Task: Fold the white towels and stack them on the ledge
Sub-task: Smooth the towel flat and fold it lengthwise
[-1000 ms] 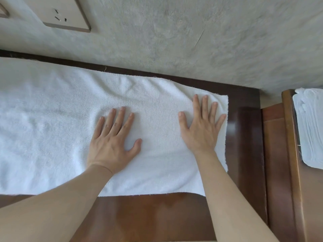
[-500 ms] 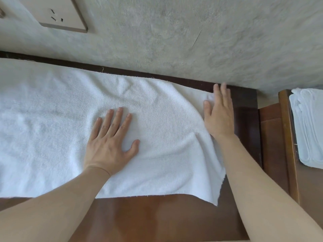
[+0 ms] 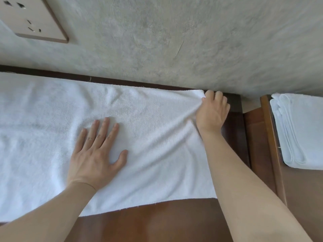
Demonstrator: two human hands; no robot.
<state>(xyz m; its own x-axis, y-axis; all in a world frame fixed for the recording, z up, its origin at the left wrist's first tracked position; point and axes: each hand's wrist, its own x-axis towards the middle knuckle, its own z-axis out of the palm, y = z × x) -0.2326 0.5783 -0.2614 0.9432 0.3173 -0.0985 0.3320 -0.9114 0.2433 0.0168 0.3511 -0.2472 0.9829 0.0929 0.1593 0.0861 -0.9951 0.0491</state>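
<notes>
Bare counter lies open along the near edge, while the wall blocks the far side and stacked towels fill the right ledge.

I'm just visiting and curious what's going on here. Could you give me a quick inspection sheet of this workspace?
Surface: dark wooden table, glossy.
Job's things: white towel spread flat; folded towels stacked on the ledge at right.
Clutter: nothing seen.
Hands: left hand flat on the towel; right hand grips its far right corner.
Cables: nothing seen.
Surroundings: grey wall with a socket plate.
</notes>
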